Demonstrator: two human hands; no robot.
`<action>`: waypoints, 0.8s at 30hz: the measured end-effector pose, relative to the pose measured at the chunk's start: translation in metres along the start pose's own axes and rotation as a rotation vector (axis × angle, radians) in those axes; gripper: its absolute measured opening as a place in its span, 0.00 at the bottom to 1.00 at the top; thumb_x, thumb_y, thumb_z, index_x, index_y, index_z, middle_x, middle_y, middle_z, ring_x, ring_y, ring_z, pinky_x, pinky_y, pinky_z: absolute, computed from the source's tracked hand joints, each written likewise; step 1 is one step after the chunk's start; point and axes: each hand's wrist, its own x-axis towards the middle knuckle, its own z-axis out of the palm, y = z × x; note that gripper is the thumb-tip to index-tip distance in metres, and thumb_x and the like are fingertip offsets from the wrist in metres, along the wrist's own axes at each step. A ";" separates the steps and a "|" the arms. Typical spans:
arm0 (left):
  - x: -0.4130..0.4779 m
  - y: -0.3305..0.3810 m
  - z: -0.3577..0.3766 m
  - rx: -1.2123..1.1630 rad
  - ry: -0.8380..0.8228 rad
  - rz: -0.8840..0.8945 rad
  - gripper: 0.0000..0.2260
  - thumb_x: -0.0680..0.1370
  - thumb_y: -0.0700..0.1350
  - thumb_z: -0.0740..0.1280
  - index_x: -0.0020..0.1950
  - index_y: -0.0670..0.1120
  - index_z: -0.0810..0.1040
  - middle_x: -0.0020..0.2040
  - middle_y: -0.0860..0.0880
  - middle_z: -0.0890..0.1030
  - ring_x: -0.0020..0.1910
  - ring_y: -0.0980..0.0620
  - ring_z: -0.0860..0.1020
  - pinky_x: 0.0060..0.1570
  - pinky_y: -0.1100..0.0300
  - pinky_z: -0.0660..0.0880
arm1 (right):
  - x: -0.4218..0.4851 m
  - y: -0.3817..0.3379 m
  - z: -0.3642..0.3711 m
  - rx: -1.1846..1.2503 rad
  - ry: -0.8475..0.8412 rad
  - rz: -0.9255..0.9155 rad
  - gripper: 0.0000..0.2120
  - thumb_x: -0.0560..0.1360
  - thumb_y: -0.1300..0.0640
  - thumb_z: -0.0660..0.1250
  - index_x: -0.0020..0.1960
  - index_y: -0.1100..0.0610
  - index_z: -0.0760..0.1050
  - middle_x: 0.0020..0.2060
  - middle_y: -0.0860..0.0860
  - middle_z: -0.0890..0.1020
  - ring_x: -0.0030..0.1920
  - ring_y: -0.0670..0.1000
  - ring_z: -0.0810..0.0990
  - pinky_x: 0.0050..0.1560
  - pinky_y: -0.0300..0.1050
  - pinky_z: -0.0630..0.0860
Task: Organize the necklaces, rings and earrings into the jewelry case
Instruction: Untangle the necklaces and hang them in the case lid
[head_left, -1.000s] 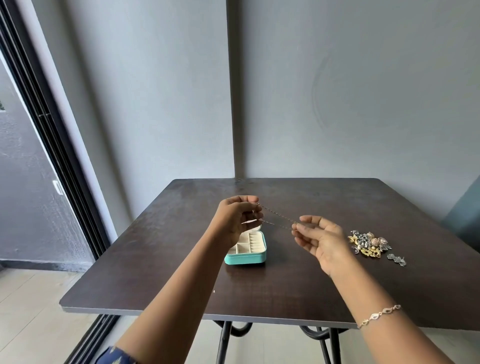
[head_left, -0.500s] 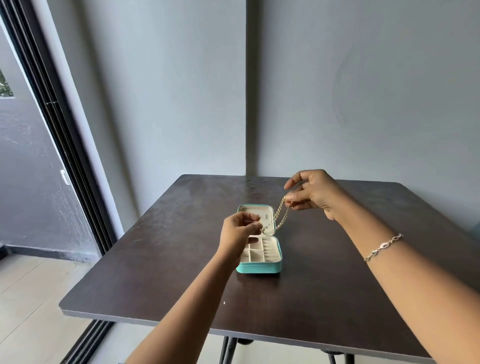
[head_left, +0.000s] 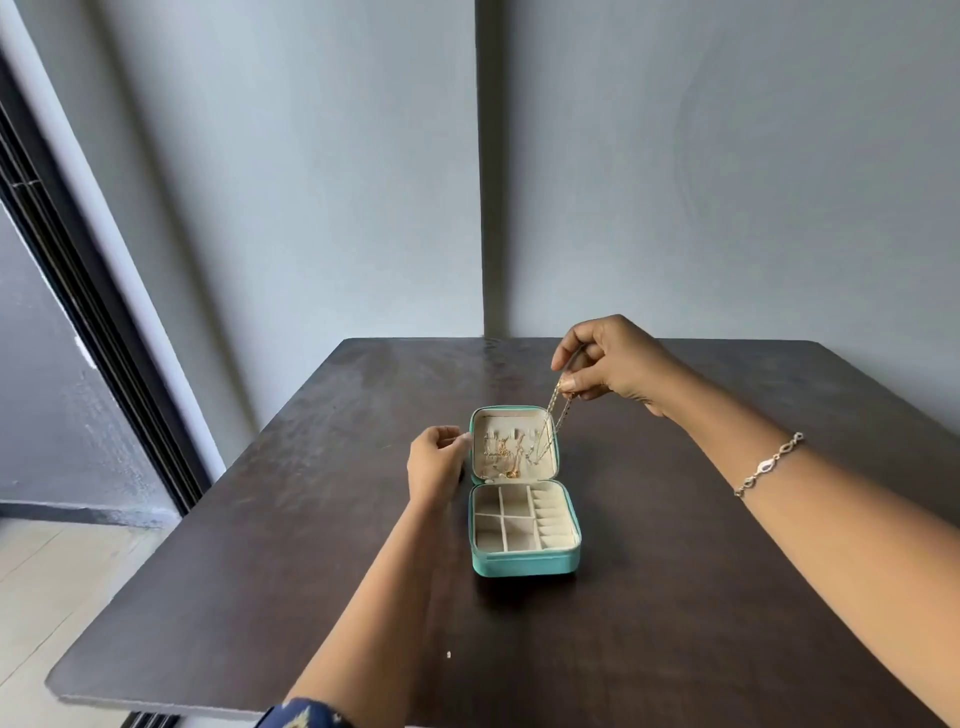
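A dark brown surface (head_left: 260, 571) stands in the corner of a room with grey walls (head_left: 311, 208), and a black door frame (head_left: 78, 291) runs down the left. Nearest, a patterned blue sleeve (head_left: 306, 716) shows at the bottom edge. Further in, the teal jewelry case (head_left: 524, 564) lies open near the middle of the surface. Its cream tray is split into square compartments on the left and a row of narrow slots on the right. The left grip (head_left: 436, 460) is just beside the raised lid (head_left: 511, 415), fingers curled, their tips against the lid's left edge. Whether they clasp it I cannot tell. Thin gold chains (head_left: 504, 452) hang inside the lid. The right grip (head_left: 613, 366), above and behind the lid's right corner, pinches a necklace (head_left: 553, 415) between thumb and fingertips. Its doubled chain drops down across the lid's right side. A silver bracelet (head_left: 769, 464) circles the right wrist.
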 end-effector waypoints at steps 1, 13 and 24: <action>0.005 -0.001 0.003 -0.023 -0.031 -0.021 0.12 0.68 0.46 0.71 0.49 0.42 0.78 0.45 0.42 0.83 0.44 0.44 0.81 0.52 0.46 0.78 | 0.004 0.001 0.002 -0.007 -0.005 -0.009 0.12 0.69 0.74 0.67 0.38 0.58 0.74 0.30 0.54 0.77 0.31 0.48 0.77 0.34 0.39 0.75; 0.005 -0.013 0.008 -0.379 -0.241 0.074 0.11 0.74 0.30 0.64 0.56 0.36 0.75 0.44 0.42 0.82 0.36 0.52 0.82 0.37 0.59 0.80 | 0.022 0.017 0.015 -0.015 -0.065 -0.045 0.11 0.69 0.73 0.68 0.39 0.57 0.75 0.31 0.55 0.77 0.29 0.44 0.76 0.32 0.35 0.75; 0.003 -0.008 0.000 -0.524 -0.420 0.109 0.12 0.76 0.31 0.61 0.56 0.42 0.75 0.40 0.50 0.84 0.38 0.53 0.82 0.37 0.59 0.80 | 0.030 0.025 0.022 -0.037 -0.162 -0.086 0.13 0.68 0.74 0.67 0.37 0.57 0.75 0.32 0.56 0.77 0.34 0.50 0.76 0.36 0.40 0.75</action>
